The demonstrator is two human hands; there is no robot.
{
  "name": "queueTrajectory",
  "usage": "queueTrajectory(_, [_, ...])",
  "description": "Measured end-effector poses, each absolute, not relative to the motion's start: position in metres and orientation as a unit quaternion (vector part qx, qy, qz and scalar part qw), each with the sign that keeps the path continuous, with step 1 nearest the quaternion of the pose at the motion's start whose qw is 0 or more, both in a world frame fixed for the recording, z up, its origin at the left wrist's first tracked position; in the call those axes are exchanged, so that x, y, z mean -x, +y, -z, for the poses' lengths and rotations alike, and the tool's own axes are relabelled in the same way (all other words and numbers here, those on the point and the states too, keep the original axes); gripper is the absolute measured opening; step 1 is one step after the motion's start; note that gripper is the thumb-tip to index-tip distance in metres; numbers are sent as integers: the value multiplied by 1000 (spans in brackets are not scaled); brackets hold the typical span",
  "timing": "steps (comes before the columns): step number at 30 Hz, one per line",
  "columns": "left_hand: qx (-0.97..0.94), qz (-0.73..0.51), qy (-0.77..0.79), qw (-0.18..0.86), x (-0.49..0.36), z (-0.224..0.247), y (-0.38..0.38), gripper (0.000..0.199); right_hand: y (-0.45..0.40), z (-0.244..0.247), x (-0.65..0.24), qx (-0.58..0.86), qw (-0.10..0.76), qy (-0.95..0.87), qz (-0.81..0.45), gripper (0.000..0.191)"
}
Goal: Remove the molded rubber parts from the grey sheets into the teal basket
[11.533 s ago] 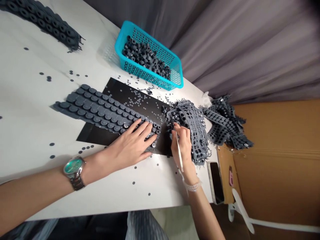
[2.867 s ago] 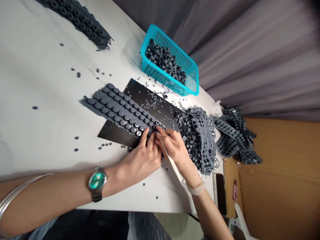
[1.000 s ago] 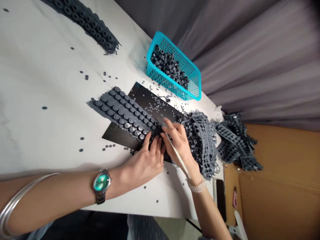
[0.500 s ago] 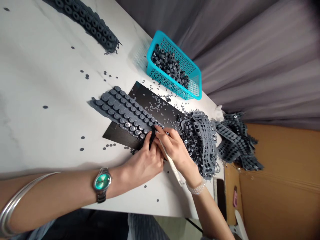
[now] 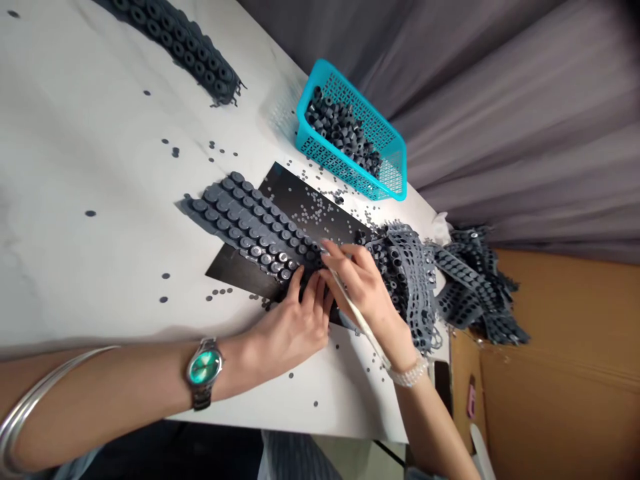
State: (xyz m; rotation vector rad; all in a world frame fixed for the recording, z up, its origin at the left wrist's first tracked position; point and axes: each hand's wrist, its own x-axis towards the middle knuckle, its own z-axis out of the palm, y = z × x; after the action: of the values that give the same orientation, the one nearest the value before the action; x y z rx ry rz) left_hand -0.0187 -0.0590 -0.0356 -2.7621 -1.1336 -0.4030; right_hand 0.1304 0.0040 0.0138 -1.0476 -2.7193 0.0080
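Observation:
A grey rubber strip (image 5: 240, 217) with rows of round raised studs lies slantwise over a black mat (image 5: 295, 193). My left hand (image 5: 305, 317) is at the strip's near right end, fingers bent and pressed on its edge. Close beside it, my right hand (image 5: 363, 287) is closed round a slim white stick-like tool (image 5: 367, 328). That tool's back end points toward my right wrist, while its tip is hidden by my fingers near the strip's last studs. Small grey discs (image 5: 315, 207) are scattered across the mat.
A turquoise basket (image 5: 350, 170) of short grey tubes stands behind. Right of my hands are a heap of tubes and perforated rubber sheet (image 5: 413, 287), then more sheets (image 5: 480, 287) by a cardboard box (image 5: 565, 333). Another strip (image 5: 185, 50) lies far left on the white table (image 5: 100, 267).
My right hand has shifted a little up and right with the white tool, opening a gap from my left hand. My left hand stays on the strip almost unmoved.

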Motion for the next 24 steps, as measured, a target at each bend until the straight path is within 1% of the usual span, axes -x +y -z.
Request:
queueTrajectory(3, [922, 125, -362, 57, 20, 32, -58, 35, -10, -12, -130, 349, 108, -930, -40, 21])
queueTrajectory(8, [924, 133, -353, 67, 22, 31, -57, 32, -15, -5, -133, 360, 90, -926, -64, 20])
queueTrajectory(12, [924, 123, -354, 70, 23, 30, -57, 32, -13, -4, -131, 354, 70, -931, -51, 22])
queueTrajectory(17, [928, 113, -350, 65, 24, 29, -57, 33, -8, -3, -125, 328, 27, -944, 2, 23])
queueTrajectory(20, [926, 103, -356, 70, 24, 28, -57, 39, -5, 3, -123, 342, 39, -939, 27, 25])
queueTrajectory(24, [924, 108, -360, 69, 23, 26, -56, 47, -8, 13, -123, 398, 86, -913, 38, 27])
